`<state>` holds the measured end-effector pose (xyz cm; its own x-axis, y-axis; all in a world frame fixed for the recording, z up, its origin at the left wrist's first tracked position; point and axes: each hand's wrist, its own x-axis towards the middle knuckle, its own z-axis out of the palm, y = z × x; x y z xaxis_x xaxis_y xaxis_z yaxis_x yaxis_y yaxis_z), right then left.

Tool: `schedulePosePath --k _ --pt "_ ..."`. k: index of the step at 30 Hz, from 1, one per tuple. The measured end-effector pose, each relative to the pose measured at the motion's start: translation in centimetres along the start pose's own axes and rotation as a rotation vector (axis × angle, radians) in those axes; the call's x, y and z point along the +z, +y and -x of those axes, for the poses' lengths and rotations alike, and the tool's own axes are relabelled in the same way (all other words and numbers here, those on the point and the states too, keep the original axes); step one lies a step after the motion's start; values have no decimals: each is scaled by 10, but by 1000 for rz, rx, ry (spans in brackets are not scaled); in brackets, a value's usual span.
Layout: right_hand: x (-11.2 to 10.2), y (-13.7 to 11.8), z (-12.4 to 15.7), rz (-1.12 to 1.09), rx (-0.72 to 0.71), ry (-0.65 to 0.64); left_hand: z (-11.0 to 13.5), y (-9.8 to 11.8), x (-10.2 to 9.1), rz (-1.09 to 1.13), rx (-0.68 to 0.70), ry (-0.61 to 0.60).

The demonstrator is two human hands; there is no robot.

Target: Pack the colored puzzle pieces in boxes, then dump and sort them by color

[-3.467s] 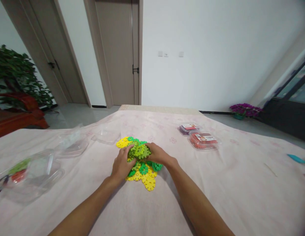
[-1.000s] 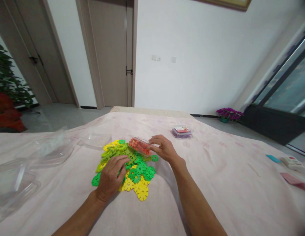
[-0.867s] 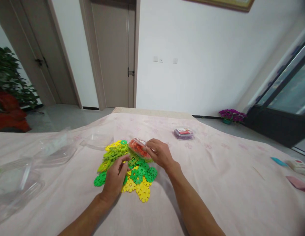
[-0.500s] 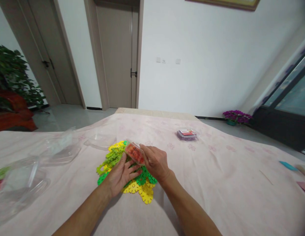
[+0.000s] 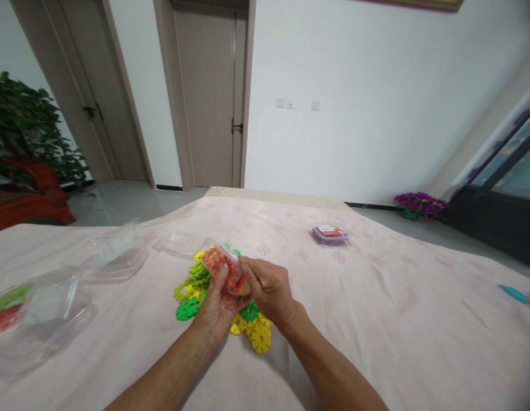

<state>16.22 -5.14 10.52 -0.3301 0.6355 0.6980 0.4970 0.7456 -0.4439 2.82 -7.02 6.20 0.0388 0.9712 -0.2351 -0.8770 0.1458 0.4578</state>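
1. Near the table's left edge lie clear boxes.
2. Mid-table, the left hand has fingers around the red box, above green and yellow wheels.
3. The right hand pinches its right end.
4. Near the far edge sits a purple box.

Two taupe doors are set into white walls; light is reflected by the grey floor; a reddish wooden seat is backed by foliage.

The red box is no longer sitting by the purple box. The left grip and right grip are now holding it over the discs instead of grabbing them.
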Motion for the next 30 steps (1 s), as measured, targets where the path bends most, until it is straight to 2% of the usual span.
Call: schedulePosePath --k 3,5,8,14,18,23,26,30 --pt "-11 -7 -7 111 58 -132 -2 -1 1 -52 58 40" --pt "-17 -11 -10 217 68 -177 -4 -1 2 -97 92 56" --pt "-20 -14 -11 279 73 -144 -5 -1 1 -128 121 71" --pt "-20 -5 -11 226 110 -80 -5 -1 -1 -182 161 78" --pt "-12 1 -9 257 148 -37 -3 -1 1 -223 191 50" --pt "2 13 -6 39 220 10 -1 0 3 -251 232 55" --pt "1 25 -8 -126 280 -101 0 1 1 -271 237 58" --pt "-6 34 -11 -211 220 -286 0 1 -1 -307 221 37"
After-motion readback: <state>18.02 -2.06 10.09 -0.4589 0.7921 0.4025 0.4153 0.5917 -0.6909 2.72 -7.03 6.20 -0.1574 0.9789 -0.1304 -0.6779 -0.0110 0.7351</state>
